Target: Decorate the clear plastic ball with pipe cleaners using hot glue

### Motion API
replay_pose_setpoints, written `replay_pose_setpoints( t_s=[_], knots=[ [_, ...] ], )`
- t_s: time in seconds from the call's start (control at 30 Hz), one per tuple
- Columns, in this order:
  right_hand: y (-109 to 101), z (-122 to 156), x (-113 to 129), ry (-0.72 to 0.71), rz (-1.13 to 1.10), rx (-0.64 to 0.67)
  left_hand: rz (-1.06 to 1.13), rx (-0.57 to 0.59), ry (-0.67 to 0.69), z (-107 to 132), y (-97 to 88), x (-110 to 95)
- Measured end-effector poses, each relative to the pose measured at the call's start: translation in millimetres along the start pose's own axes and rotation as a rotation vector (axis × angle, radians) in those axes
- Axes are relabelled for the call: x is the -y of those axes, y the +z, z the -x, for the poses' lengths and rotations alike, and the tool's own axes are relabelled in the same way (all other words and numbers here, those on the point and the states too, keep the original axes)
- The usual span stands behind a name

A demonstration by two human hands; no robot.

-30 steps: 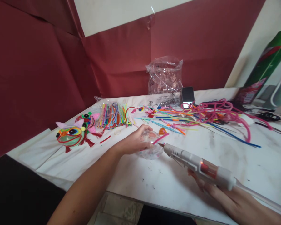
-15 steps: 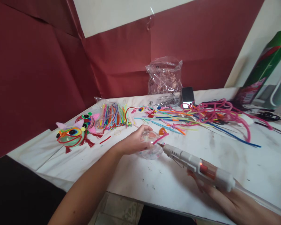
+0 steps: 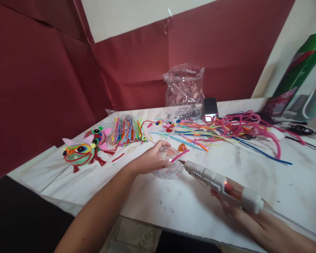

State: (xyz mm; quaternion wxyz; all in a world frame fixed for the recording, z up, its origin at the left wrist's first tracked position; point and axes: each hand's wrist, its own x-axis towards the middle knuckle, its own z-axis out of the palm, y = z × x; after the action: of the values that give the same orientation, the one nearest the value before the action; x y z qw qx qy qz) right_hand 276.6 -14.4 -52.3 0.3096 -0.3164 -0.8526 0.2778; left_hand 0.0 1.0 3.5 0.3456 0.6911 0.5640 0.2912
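Observation:
My left hand (image 3: 150, 159) is closed around a clear plastic ball (image 3: 171, 168) that rests on the white table (image 3: 189, 207), with a short pink pipe cleaner piece (image 3: 180, 156) sticking out from it. My right hand (image 3: 255, 219) grips a white hot glue gun (image 3: 221, 184) from below. The gun's nozzle points left and its tip sits right at the ball, beside the pink piece. A clear glue stick juts out of the gun's back end toward the lower right.
Two finished decorated balls with eyes (image 3: 80, 153) lie at the left. A bag of coloured sticks (image 3: 126, 130), loose pipe cleaners (image 3: 226, 130), a clear bag (image 3: 184, 89), a phone (image 3: 210, 105) and a green box (image 3: 297, 75) stand farther back. Red paper covers the wall.
Almost nothing differs. The glue gun has crept slightly up and toward the ball; my left hand has kept its hold.

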Motion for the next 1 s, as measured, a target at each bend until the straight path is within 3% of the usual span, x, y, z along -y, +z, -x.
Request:
replay_pose_setpoints(
  t_s=[0.23,0.5,1.0],
  knots=[
    [4.4,-2.0,2.4,-0.028,0.037,-0.014,-0.018,-0.009,0.043,-0.5,0.0,0.1],
    [1.9,-2.5,3.6,0.015,-0.046,-0.002,0.013,0.014,-0.018,1.6,-0.9,-2.0],
    [0.5,-3.2,7.3,0.013,-0.056,0.015,0.015,0.005,-0.001,0.7,0.0,-1.4]
  ],
)
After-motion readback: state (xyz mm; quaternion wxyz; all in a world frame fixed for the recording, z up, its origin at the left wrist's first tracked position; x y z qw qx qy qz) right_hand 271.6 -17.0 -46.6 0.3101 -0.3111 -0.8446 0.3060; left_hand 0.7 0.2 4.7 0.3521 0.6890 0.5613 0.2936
